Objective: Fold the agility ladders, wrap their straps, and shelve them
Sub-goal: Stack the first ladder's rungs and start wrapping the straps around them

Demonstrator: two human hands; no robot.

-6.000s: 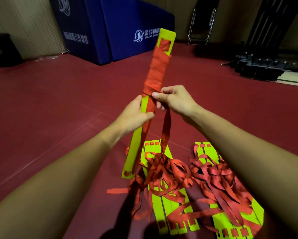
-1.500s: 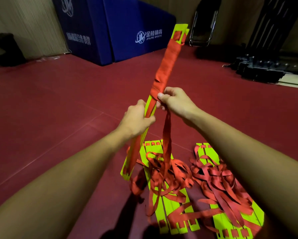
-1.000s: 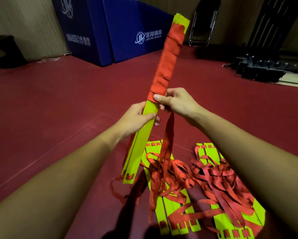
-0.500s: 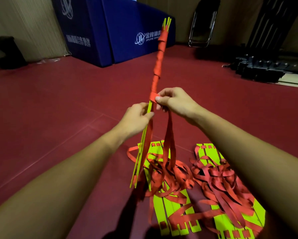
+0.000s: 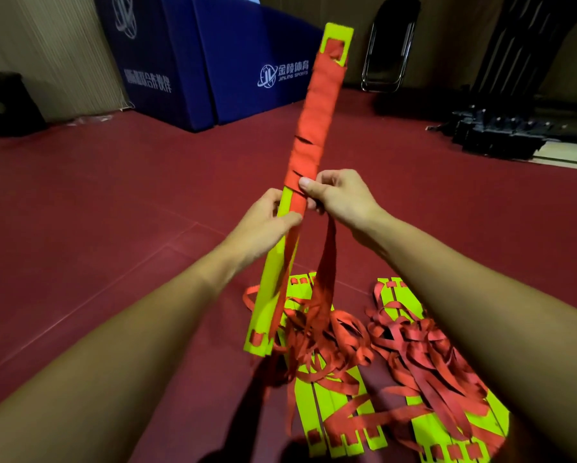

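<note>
Folded ladder bundle (image 5: 308, 155): yellow-green slats stacked flat and held up on a slant over the red floor (image 5: 113, 202), top end tipped away and to the right. Upper half bound in tight turns of red strap (image 5: 313, 105); lower half bare yellow with one red band running along it.

Left grip (image 5: 263, 225): clenched round the bundle at its middle, just under the lowest turn of wrap, thumb across the near face. Fingers behind the slats are hidden.

Right grip (image 5: 340, 198): touching the bundle just above the left grip, thumb pressing the edge of the last turn; fingers pinch the loose strap tail (image 5: 327, 262), which hangs from under this hand down into the pile below.

Floor stock: two more ladders lie flat below the hands. Middle ladder (image 5: 330, 422), slats side by side, covered by a tangle of red straps (image 5: 327, 335). Right ladder (image 5: 454, 442), likewise tangled, partly covered by the right forearm and cut off by the lower frame edge. Where the hanging tail ends within the tangle cannot be made out.

Background: blue padded mats (image 5: 213, 61) with white lettering against the wall, a folded chair (image 5: 390, 45) leaning behind, dark equipment (image 5: 500, 132) at far right, indistinct.
</note>
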